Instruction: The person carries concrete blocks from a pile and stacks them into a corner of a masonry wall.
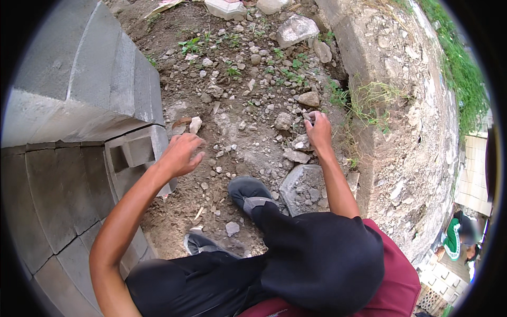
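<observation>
My left hand hovers over the dirt beside the grey concrete blocks, fingers loosely bent and thumb apart, holding nothing that I can see. Just beyond its fingertips are a whitish stone and a reddish-brown fragment. On the other side, my right hand is closed in a pinch on a small grey stone, partly hidden by the fingers. Close to that hand lie a rounded stone, a brownish stone and flat rubble pieces.
Large concrete blocks stand stacked at the left. A rough concrete ledge runs along the right. A hexagonal rubble-covered slab lies by my shoe. Bigger stones lie farther off. Another person is at the far right.
</observation>
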### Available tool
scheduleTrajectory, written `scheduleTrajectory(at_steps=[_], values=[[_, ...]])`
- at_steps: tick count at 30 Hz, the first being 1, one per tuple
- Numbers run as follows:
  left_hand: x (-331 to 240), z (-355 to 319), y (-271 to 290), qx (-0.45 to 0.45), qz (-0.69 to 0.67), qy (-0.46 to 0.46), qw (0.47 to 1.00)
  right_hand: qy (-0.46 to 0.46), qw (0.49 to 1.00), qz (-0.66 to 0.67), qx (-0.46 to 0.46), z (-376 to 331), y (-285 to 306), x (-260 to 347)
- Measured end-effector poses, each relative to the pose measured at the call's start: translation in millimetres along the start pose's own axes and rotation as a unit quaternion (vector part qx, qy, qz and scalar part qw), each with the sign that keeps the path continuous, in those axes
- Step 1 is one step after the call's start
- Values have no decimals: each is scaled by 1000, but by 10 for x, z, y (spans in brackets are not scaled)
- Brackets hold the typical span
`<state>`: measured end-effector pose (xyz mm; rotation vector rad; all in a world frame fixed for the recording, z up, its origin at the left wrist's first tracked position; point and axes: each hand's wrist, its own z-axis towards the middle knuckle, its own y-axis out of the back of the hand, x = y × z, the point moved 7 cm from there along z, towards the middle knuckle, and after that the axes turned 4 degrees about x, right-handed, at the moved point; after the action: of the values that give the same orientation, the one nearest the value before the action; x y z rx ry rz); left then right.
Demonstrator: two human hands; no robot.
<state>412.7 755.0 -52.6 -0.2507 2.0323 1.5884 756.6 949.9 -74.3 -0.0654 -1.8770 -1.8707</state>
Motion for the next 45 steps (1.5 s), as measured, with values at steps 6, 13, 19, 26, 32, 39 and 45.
scheduleTrajectory(at_steps=[6,13,19,26,32,39,45], values=[[46,13,108,-26,-19,9,999,-31,955,292,33,130,-87,398],[20,-92,299,-105,-37,1,994,-71,713,658,231,156,-499,1181],[161,-686,568,-191,-45,43,980,-18,693,616,374,-288,-1078,1793],[375,-1248,615,-289,-137,193,928,-18,735,512,445,-824,-2111,2678],[370,-1294,472,-249,-147,190,938,229,842,314,375,-798,-2176,3121],[347,-1268,448,-232,-124,151,953,329,848,295,294,-862,-2115,3159],[348,-1353,346,-199,-156,183,950,322,830,347,296,-970,-2067,3273]])
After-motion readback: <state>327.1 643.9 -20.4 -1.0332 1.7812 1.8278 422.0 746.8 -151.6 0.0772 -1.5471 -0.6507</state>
